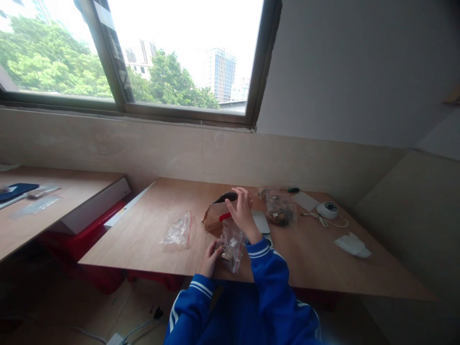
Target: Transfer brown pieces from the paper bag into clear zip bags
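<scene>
My left hand (209, 260) is near the front edge of the table, its fingers closed on the left side of a clear zip bag (233, 244). Small brownish and white pieces show inside that bag, too small to name. Above it my right hand (243, 211) is raised, thumb and fingers apart, at the right side of a brown paper bag (214, 214). The paper bag stands with its dark mouth open and has a red mark on its front. My right hand hides part of this bag, and I cannot tell whether they touch.
A crumpled clear bag (177, 231) lies to the left. On the right are filled zip bags (281, 211), a white device (327, 209) with a cable and a white crumpled wrapper (352, 245). A white flat object (260, 222) lies behind my right wrist.
</scene>
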